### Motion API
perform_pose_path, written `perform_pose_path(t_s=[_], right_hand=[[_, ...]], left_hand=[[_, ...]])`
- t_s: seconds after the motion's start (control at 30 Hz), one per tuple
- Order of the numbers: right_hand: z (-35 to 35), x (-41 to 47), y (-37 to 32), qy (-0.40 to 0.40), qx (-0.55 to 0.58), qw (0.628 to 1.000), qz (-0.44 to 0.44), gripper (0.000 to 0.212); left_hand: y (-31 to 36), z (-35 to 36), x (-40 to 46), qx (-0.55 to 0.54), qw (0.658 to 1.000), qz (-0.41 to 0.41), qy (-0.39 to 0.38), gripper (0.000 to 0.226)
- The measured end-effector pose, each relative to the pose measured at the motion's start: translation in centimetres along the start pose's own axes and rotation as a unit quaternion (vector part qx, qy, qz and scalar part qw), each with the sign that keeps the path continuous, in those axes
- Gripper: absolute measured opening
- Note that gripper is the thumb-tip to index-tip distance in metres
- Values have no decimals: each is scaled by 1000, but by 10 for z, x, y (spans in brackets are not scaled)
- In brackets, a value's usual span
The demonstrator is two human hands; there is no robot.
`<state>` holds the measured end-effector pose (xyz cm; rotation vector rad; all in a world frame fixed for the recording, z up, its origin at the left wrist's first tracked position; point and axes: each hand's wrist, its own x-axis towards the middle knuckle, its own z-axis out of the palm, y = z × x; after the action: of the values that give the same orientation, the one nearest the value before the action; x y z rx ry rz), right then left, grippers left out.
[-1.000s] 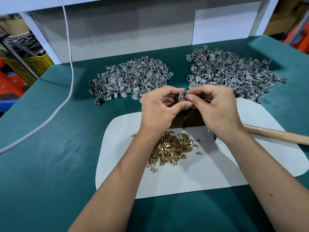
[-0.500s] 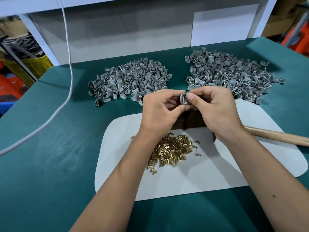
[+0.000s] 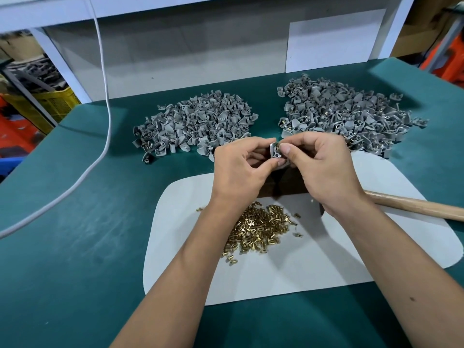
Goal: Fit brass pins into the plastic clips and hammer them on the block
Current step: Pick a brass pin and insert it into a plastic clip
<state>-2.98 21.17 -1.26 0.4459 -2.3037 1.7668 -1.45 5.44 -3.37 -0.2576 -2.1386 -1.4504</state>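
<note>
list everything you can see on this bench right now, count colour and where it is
clip in hand: one, grey, pinched between both hands above the block
left clip pile: one heap, grey, far left of centre
right clip pile: one heap, grey, some with brass showing, far right
brass pins: one heap, gold, on the mat under the left wrist
block: one, dark, mostly hidden behind the hands
mat: one, white, centre
hammer handle: one, wooden, right on mat
cable: one, white, left
table: green
left hand: holds clip
right hand: pinches at clip
</note>
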Motion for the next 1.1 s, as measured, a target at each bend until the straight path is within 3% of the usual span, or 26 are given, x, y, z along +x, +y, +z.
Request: perform_pose_path(t_s=[0.33, 0.57, 0.83, 1.0, 1.1], right_hand=[[-2, -1, -5, -4, -70, 997, -25, 9], [0, -6, -8, 6, -126, 988, -93, 8], [0, -6, -8, 16, -187, 976, -113, 10], [-2, -5, -7, -4, -189, 972, -139, 10], [-8, -2, -7, -22, -198, 965, -170, 13]], left_hand=[[-3, -2, 1, 31, 999, 41, 13, 34], [3, -2, 1, 56, 998, 37, 7, 26], [5, -2, 2, 143, 986, 82, -15, 16], [3, -1, -2, 2, 1000, -13, -11, 24], [4, -2, -2, -28, 999, -41, -12, 25]])
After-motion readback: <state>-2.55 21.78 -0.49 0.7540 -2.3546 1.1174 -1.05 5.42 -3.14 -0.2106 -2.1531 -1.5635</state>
